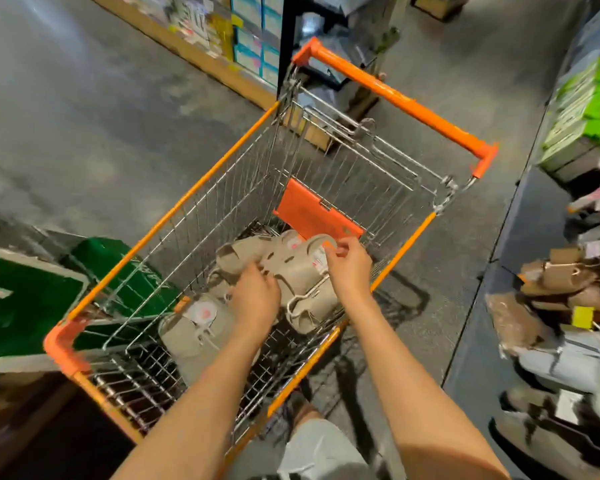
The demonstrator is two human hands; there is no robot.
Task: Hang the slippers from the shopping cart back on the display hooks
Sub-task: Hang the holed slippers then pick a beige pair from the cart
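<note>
Both hands reach into the shopping cart (222,188) (orange rim and handle). The left hand (255,299) grips a beige pair of slippers (291,268); the right hand (349,265) pinches its far end. Another pair (194,327) lies below in the basket.

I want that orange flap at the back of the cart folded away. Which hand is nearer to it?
Right. The right hand pinches a beige slipper pair just below the orange flap; the left hand holds the pair lower, farther from it.
</note>
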